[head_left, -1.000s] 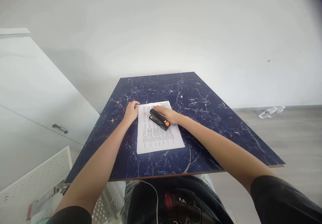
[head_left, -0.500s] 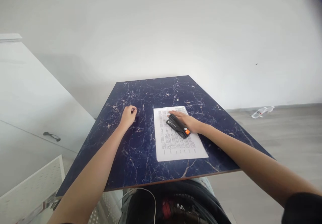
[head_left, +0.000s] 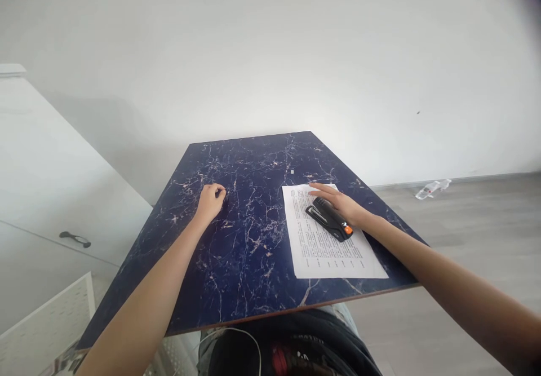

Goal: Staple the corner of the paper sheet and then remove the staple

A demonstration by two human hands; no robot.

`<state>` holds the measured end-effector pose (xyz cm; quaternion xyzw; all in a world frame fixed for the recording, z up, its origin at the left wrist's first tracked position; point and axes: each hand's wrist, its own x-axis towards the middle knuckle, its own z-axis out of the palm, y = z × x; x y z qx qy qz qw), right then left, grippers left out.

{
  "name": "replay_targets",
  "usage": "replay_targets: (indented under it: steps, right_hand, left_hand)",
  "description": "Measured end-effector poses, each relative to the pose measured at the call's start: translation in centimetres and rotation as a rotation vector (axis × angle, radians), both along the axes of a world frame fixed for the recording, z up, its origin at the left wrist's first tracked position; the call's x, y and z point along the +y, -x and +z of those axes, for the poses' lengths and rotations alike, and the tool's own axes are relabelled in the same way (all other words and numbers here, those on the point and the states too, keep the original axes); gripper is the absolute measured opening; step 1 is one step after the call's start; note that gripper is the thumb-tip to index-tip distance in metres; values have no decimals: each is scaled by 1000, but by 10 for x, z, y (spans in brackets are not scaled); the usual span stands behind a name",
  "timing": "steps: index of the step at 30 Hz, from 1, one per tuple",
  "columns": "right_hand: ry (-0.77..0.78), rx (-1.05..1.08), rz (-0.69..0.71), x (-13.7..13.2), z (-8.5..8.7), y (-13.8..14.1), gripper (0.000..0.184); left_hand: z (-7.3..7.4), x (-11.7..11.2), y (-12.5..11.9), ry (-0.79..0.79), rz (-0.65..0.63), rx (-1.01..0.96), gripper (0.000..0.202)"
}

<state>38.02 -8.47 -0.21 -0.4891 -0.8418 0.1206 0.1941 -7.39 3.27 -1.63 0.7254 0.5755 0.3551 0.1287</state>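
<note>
My right hand [head_left: 340, 202] lies on a printed sheet of paper [head_left: 310, 249], its fingers stretched out across the upper part. A black stapler [head_left: 329, 219] with an orange end rests at a slant on the same sheet, right against that hand's near side; the thumb is hidden behind it. To the left, my left hand [head_left: 211, 200] rests on the dark blue table [head_left: 249, 263] with its fingers curled in and the thumb near the index finger. No object shows in it, and it stays apart from the paper.
A tiny pale square [head_left: 292, 172] sits on the tabletop beyond the paper. The far table edge faces a white wall [head_left: 253, 54]. On the left stands a white cabinet with a dark handle [head_left: 75, 239]. Clear plastic [head_left: 433, 189] lies on the floor at right.
The paper and the stapler have shifted right along the table together with my right hand. My left hand remains curled in about the same place. The camera view has tilted slightly.
</note>
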Motion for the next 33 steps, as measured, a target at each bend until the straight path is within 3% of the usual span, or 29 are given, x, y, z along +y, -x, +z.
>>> replay_targets:
  steps: [5, 9, 14, 19, 24, 28, 33]
  right_hand:
    - [-19, -146, -43, 49, -16, 21, 57]
    - [-62, -183, -36, 75, -19, 23, 65]
    - [7, -207, -52, 93, -18, 34, 73]
    - [34, -272, -112, 100, -29, 44, 74]
    - [26, -275, -150, 108, -39, 48, 76]
    - [17, -282, -193, 118, -40, 81, 76]
    - [-6, -278, -219, 137, -38, 146, 72]
  left_hand:
    - [-1, 0, 0, 1, 13, -5, 18]
    - [-1, 0, 2, 5, 1, 14, 18]
    - [-6, 2, 2, -19, -11, -19, 13]
    - [-3, 5, 11, 5, -10, -203, 10]
    - [7, 11, 43, -76, 148, -295, 11]
    - [3, 15, 63, -28, 317, -500, 14]
    - [-6, 19, 62, -27, 352, -575, 15]
